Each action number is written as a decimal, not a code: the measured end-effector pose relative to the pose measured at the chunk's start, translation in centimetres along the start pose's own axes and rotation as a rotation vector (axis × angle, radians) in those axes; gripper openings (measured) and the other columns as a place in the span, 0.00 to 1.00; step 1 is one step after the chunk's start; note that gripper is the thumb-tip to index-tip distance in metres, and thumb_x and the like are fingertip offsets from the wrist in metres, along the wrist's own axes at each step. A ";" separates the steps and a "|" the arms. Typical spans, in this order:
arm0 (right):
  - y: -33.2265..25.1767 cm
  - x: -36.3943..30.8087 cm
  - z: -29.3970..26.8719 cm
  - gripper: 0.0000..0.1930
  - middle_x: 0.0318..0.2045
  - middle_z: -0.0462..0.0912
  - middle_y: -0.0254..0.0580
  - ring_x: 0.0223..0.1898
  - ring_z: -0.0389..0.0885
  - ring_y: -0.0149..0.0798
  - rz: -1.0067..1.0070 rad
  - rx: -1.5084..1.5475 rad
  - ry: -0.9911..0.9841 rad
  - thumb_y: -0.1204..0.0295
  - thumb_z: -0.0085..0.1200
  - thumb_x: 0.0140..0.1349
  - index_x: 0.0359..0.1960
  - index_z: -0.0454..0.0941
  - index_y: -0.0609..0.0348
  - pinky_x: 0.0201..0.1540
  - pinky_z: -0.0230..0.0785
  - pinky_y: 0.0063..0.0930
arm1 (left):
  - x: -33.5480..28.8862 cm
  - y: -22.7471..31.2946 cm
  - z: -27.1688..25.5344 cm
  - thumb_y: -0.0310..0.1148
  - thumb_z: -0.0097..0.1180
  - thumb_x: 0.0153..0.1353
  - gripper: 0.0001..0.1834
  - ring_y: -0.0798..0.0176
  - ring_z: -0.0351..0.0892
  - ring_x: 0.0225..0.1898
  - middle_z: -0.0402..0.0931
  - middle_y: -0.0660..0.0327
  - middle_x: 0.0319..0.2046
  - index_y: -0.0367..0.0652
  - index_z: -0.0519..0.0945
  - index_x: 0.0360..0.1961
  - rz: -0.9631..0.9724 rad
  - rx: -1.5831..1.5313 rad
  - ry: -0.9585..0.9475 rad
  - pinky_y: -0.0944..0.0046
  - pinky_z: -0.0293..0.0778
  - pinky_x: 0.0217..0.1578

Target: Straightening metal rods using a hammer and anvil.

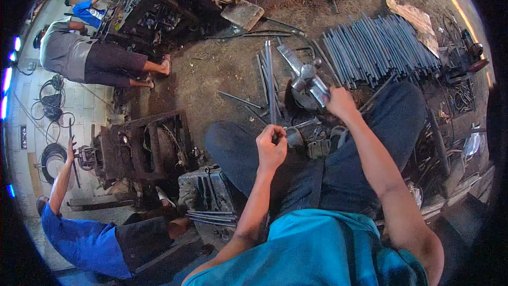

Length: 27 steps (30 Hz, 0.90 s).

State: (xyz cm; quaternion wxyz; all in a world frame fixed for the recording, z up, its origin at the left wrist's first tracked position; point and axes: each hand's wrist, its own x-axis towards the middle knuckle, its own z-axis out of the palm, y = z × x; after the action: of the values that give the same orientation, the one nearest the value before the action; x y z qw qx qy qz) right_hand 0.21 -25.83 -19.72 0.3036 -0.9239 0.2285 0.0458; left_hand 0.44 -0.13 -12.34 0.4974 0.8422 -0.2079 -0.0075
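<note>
My left hand [272,149] is closed round the lower end of a long grey metal rod [270,85], which points away from me. My right hand [341,103] grips the silver handle of what looks like a ball-peen hammer [305,76], its rounded knob at the upper right. A flat metal piece [287,55] reaches out beyond the hammer head; I cannot tell whether it is joined to it. Below the hammer is a dark rounded block [307,98], partly hidden. A bolt-like metal piece [307,123] lies between my knees.
Many grey rods [378,50] lie side by side at the far right, near a cardboard sheet [415,18]. Loose rods [241,99] lie on the dirt floor. At left are a rusty machine frame [140,148], a metal container [206,190] and several people, one in blue [87,241].
</note>
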 end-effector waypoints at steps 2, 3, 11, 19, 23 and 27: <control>-0.4 -0.3 -0.1 0.21 0.32 0.81 0.63 0.36 0.81 0.62 0.002 -0.045 -0.073 0.56 0.57 0.58 0.36 0.79 0.66 0.42 0.74 0.52 | 0.0 0.0 0.1 0.16 0.52 0.46 0.06 0.73 0.68 0.23 0.71 0.64 0.22 0.35 0.73 0.27 -0.074 -0.023 -0.022 0.72 0.65 0.27; -0.6 -0.4 -0.1 0.21 0.32 0.81 0.63 0.36 0.81 0.62 -0.006 -0.041 -0.056 0.56 0.57 0.58 0.36 0.79 0.66 0.42 0.74 0.52 | 0.1 0.0 0.2 0.16 0.52 0.46 0.06 0.73 0.68 0.23 0.71 0.64 0.22 0.35 0.73 0.27 -0.081 -0.026 -0.023 0.72 0.65 0.27; -1.0 -0.6 -0.6 0.20 0.30 0.82 0.57 0.35 0.82 0.59 -0.037 -0.082 -0.051 0.56 0.59 0.57 0.39 0.76 0.63 0.41 0.75 0.50 | 1.0 1.7 -0.3 0.15 0.51 0.47 0.07 0.75 0.68 0.24 0.72 0.66 0.23 0.36 0.74 0.27 -0.158 -0.066 -0.104 0.73 0.64 0.28; -5.2 0.5 -8.4 0.36 0.53 0.76 0.54 0.53 0.76 0.49 -0.068 1.889 -0.314 0.41 0.30 0.70 0.51 0.71 0.67 0.54 0.69 0.40 | 1.3 6.7 -5.1 0.15 0.54 0.46 0.09 0.66 0.74 0.22 0.74 0.59 0.25 0.39 0.76 0.28 0.151 -0.004 -0.230 0.69 0.69 0.24; -9.5 -2.0 -13.7 0.43 0.59 0.69 0.63 0.59 0.70 0.55 -0.365 2.189 -0.435 0.38 0.23 0.68 0.60 0.63 0.73 0.62 0.62 0.47 | 2.1 8.8 -7.5 0.14 0.53 0.42 0.11 0.61 0.75 0.23 0.75 0.57 0.24 0.40 0.78 0.26 0.250 0.142 -0.329 0.67 0.70 0.24; -12.2 -4.1 -17.3 0.44 0.68 0.54 0.66 0.69 0.56 0.60 -0.627 2.466 -0.467 0.40 0.26 0.68 0.66 0.54 0.75 0.69 0.51 0.52 | 3.1 10.4 -9.4 0.18 0.55 0.42 0.10 0.53 0.71 0.18 0.65 0.57 0.19 0.45 0.80 0.27 0.324 0.252 -0.363 0.58 0.67 0.20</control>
State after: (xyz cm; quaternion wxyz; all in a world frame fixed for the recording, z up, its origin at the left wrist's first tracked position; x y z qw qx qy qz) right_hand 1.10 -25.60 1.81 0.9805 -0.0198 -0.1635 -0.1074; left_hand 1.80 2.23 1.71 0.3381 0.8380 -0.4251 -0.0529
